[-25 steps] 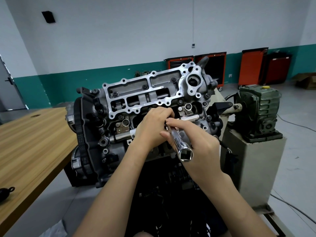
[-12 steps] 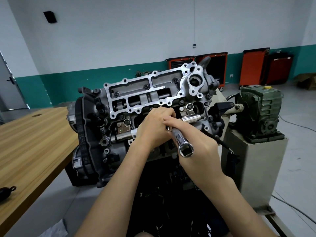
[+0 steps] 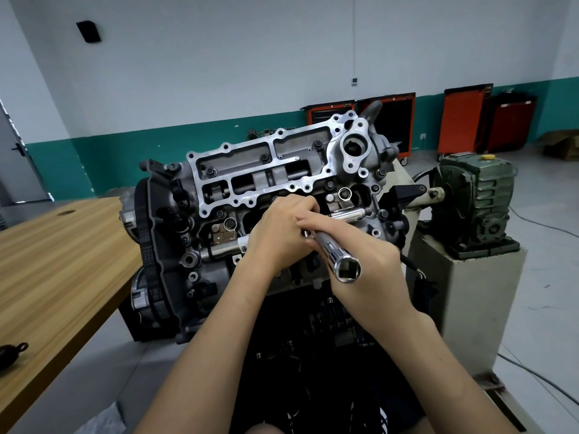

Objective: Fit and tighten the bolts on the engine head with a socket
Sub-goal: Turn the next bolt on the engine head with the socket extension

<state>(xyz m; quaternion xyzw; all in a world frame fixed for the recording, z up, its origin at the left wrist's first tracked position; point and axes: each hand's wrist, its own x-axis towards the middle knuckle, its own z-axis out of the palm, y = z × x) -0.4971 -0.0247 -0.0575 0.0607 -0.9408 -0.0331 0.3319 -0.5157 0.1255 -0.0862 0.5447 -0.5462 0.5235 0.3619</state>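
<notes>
Chrome socket point(image 3: 340, 261), open end toward camera, aslant over grey engine head point(image 3: 266, 170).

Greys, chrome, teal and orange.
Silver-grey engine head point(image 3: 313, 142), mirror-chrome socket point(image 3: 340, 260), striped wood-grain surface point(image 3: 62, 261), white wall point(image 3: 219, 73) with teal band, orange-red cabinets point(image 3: 460, 120), dull green gearbox point(image 3: 476, 195).

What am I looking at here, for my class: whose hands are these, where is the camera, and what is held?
There is no robot: a person wears one camera on the head, looking down at both bare hands. Before them stands an engine head. The right hand grips a shiny socket tool, its open end facing us. The left hand lies curled on the engine head; what its fingers hold is hidden. To the left is a wooden table with a small dark object.
</notes>
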